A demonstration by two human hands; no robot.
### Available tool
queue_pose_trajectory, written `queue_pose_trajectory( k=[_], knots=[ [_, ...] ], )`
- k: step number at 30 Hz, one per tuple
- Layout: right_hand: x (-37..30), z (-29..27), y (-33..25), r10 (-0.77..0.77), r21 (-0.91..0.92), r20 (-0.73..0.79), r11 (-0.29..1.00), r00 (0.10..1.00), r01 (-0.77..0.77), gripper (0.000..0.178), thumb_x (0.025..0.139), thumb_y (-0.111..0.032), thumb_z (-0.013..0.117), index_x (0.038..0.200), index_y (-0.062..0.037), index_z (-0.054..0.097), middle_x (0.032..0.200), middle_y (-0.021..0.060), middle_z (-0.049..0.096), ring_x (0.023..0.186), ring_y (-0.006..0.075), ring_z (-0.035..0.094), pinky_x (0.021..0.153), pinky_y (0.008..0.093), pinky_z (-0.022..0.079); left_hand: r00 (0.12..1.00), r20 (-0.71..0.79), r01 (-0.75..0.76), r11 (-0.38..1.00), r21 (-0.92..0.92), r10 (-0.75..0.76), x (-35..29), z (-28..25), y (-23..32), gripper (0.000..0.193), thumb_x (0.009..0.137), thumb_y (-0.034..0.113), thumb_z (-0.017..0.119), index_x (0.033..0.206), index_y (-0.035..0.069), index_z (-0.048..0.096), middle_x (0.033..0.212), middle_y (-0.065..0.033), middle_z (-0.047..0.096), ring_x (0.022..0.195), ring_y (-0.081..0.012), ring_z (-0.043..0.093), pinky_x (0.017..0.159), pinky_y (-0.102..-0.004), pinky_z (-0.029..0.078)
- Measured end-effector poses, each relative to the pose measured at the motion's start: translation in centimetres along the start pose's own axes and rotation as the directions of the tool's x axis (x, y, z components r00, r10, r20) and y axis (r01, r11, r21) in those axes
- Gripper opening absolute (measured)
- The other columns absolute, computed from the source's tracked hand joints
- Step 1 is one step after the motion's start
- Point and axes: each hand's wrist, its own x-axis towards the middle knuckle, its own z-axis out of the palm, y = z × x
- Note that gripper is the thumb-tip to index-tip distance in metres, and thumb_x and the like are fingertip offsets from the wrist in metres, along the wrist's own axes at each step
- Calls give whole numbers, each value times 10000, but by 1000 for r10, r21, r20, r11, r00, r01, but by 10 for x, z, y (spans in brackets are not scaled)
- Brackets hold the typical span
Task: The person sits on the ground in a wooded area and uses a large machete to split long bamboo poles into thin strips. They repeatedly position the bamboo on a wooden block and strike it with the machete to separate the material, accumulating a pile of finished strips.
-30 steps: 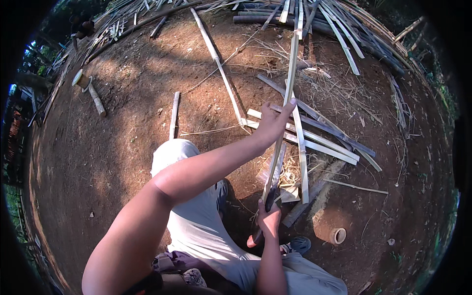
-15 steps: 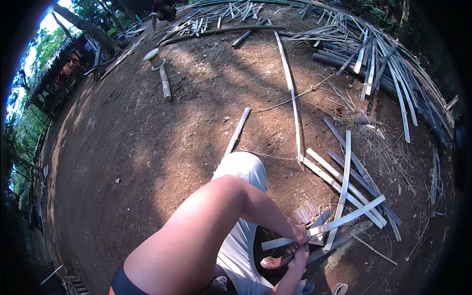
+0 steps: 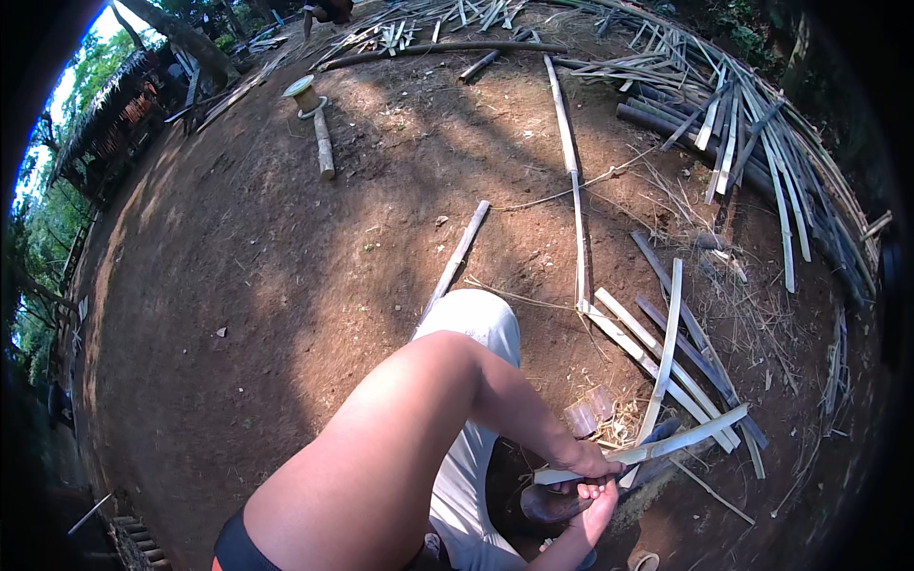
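My left hand (image 3: pixel 595 462) grips a pale split bamboo strip (image 3: pixel 684 438) from above, near its left end. The strip slopes up to the right, over other strips on the ground. Just below, my right hand (image 3: pixel 596 497) has its fingers curled, palm side partly showing, against the underside of the strip. From it a dark, broad, curved piece that looks like a knife blade (image 3: pixel 545 504) sticks out to the left; its handle is hidden in the fingers. Pale shavings (image 3: pixel 624 421) and a clear plastic container (image 3: pixel 588 411) lie just beyond my hands.
Several split bamboo strips (image 3: pixel 662 352) lie crossed at the right. A large bamboo pile (image 3: pixel 752 143) fills the far right. A spool-like stand (image 3: pixel 305 95) stands at far left on bare soil. A short bamboo ring (image 3: pixel 645 561) lies near the lower edge. Another person (image 3: pixel 328 11) is far off.
Both hands have shifted slightly right with the strip, whose far end has dropped a little. The dark blade has turned and lost its bright shine. More shavings show beyond my hands.
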Motion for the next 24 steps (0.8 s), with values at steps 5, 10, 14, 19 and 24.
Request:
queue_pose_trajectory(
  k=[5, 10, 14, 19, 24],
  knots=[
    [3, -18, -14, -50, 30, 158, 999, 986, 46, 315, 1051, -331, 435, 777, -185, 485, 529, -95, 345, 440, 69, 385, 543, 401, 501, 923, -28, -378, 920, 102, 383, 11, 17, 0, 501, 1024, 439, 413, 901, 21, 660, 738, -13, 717, 541, -120, 663, 438, -274, 541],
    [-52, 60, -38, -303, -137, -219, 951, 927, 278, 343, 1027, -394, 492, 900, -90, 589, 571, -67, 352, 439, 18, 319, 364, 201, 279, 924, 9, -382, 924, 19, 382, -19, 14, 41, 389, 1012, 324, 428, 1135, -30, 535, 770, -74, 711, 538, -166, 658, 479, -318, 546],
    [-74, 71, -50, -564, -385, -415, 820, 714, 424, 416, 1038, -363, 485, 1212, -5, 604, 665, -12, 451, 487, 45, 331, 406, 204, 301, 757, -44, -639, 753, 157, 652, -22, 11, 72, 340, 961, 222, 448, 1186, -26, 502, 728, -116, 657, 449, -194, 593, 407, -336, 495],
    [-134, 120, -108, -944, -772, 103, 123, 313, 623, 427, 1030, -358, 497, 1107, 52, 591, 609, 45, 478, 514, 135, 476, 476, 313, 428, 638, -32, -770, 637, -34, 769, -50, -1, 119, 221, 967, 161, 445, 1112, -5, 453, 679, -97, 544, 410, -200, 546, 387, -335, 464],
    [-141, 142, -176, -877, -842, 428, -300, 218, 448, 320, 1054, -303, 445, 1008, -23, 593, 829, 78, 640, 604, 163, 553, 606, 325, 467, 463, -137, -887, 459, -59, 876, -66, 13, 155, 179, 1042, 219, 438, 1024, 43, 417, 712, -70, 517, 453, -161, 527, 404, -299, 442]
  ],
)
